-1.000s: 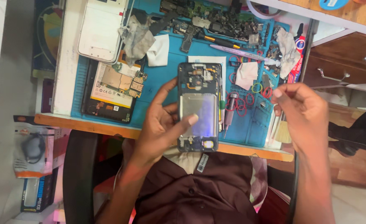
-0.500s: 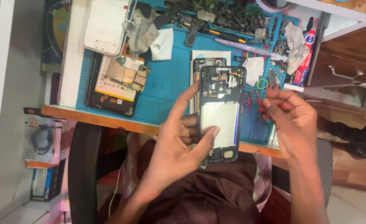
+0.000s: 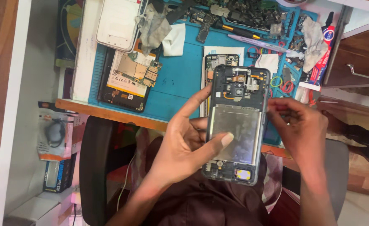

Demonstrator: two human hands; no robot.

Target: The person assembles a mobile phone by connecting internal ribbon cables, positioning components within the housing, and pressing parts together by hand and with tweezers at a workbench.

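The left hand (image 3: 184,146) grips an opened phone body (image 3: 236,123) lifted above the near edge of the worktop (image 3: 109,109), thumb pressed on the dull grey metal plate in its middle and the forefinger stretched up along its left side. The phone body is a rounded dark frame; its upper part shows black parts, a small round camera and thin orange flex strips, and a small yellow square sits at its lower end. The right hand (image 3: 303,129) is at the frame's right edge, fingers bunched together; whether they pinch anything I cannot tell.

A smooth blue mat (image 3: 180,75) covers the wooden worktop. On it, to the left, lies an open tablet (image 3: 128,79) with a pale yellow battery and green circuit boards, with a white glossy cover (image 3: 117,23) just above it. A crumpled grey rag (image 3: 153,27) and a white folded cloth (image 3: 174,39) lie beside them. Behind the phone body, a green circuit board (image 3: 218,60) rests on white paper. A red and white tube (image 3: 322,54) stands at the mat's right edge near coloured rubber bands (image 3: 282,83). Left of the chair, a clear blister pack (image 3: 52,134) with an orange card holds a black coiled cable
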